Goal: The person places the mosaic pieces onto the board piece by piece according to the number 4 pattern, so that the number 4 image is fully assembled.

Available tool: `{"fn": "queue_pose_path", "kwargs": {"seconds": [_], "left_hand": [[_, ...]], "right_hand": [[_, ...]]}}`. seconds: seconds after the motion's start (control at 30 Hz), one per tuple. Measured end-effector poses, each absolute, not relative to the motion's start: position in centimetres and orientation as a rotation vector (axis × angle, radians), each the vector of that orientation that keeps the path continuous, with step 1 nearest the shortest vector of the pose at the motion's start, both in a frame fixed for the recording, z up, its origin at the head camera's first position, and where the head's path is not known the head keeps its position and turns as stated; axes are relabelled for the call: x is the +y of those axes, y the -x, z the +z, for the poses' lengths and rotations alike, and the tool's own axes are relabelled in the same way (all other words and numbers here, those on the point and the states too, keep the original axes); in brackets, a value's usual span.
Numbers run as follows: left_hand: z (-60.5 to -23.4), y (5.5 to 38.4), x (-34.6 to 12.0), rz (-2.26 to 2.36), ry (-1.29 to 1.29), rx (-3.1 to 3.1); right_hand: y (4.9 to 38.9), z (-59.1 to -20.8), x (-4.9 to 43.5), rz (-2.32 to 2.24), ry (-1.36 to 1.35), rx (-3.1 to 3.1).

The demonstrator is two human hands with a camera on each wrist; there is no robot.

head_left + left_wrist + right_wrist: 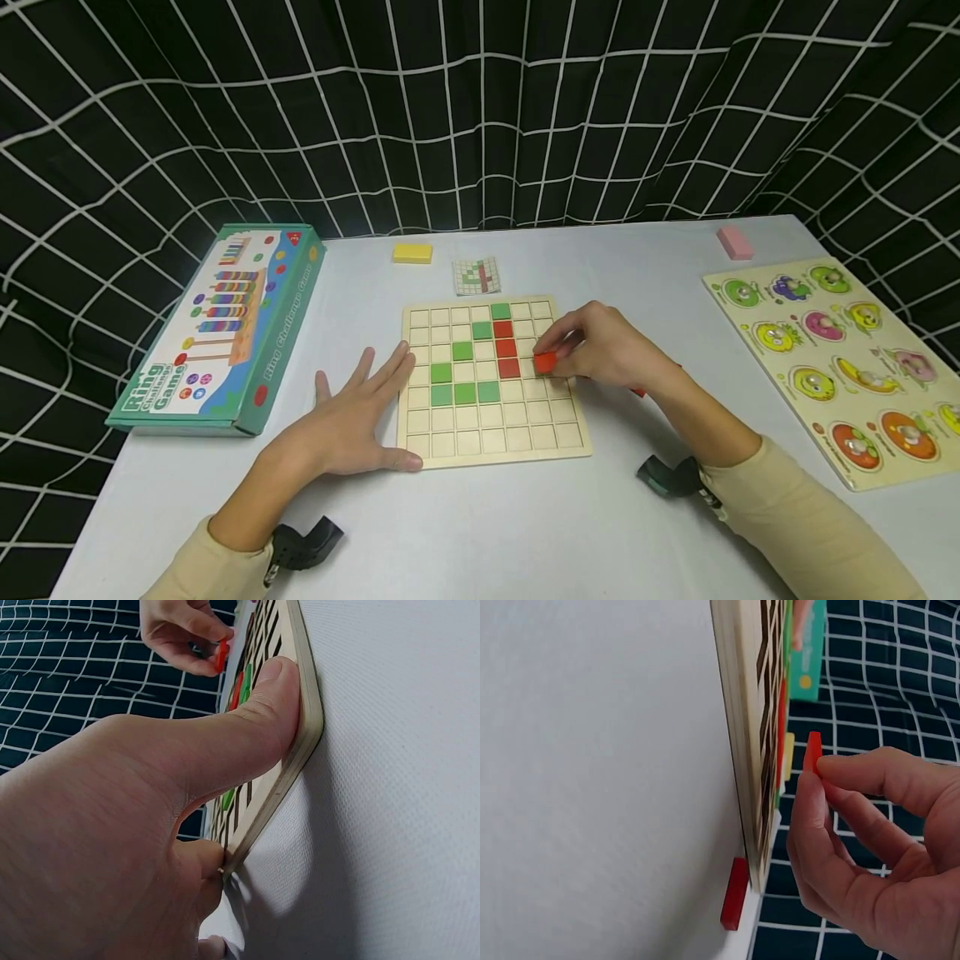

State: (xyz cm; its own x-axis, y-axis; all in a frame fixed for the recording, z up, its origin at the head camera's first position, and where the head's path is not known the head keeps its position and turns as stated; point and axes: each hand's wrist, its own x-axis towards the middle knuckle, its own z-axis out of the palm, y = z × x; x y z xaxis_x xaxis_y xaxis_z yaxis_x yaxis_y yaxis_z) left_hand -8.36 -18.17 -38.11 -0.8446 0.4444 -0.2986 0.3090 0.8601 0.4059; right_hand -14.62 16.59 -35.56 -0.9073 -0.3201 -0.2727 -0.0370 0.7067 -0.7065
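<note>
A wooden grid board (495, 443) lies flat on the table, with several green tiles (465, 392) and a column of red tiles (506, 348) set in its squares. My left hand (345, 425) rests at its left side, fingers spread, its thumb (262, 712) pressing the near-left corner. Between thumb and fingertips my right hand (611, 346) pinches a red square tile (813, 754), held above the right part of the board. Another red tile (735, 894) lies on the table beside the board, mostly hidden by my right wrist in the head view.
Behind the board lies a small pattern card (476, 276), with a yellow block (412, 253) near it. A Ring Challenge Game box (225, 333) is at left. On the right are a fruit puzzle board (810, 350) and a pink block (735, 243). A grid-patterned black cloth (480, 117) hangs behind.
</note>
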Motion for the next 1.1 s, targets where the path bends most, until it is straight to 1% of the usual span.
{"fn": "queue_pose_path", "kwargs": {"seconds": [0.33, 0.53, 0.73, 1.1], "left_hand": [[-38.1, 8.3, -18.2, 0.471, -0.548, 2.651], [-38.2, 8.3, -18.1, 0.479, -0.555, 2.651], [-38.2, 8.3, -18.1, 0.480, -0.551, 2.655], [-38.1, 8.3, -18.1, 0.476, -0.556, 2.651]], "right_hand": [[14.0, -35.8, 15.3, -1.061, 0.350, 2.511], [13.7, -36.0, 14.6, -1.075, 0.335, 2.463], [13.5, -36.1, 14.1, -1.097, 0.404, 2.430], [13.3, -36.1, 13.3, -1.019, 0.437, 2.454]]}}
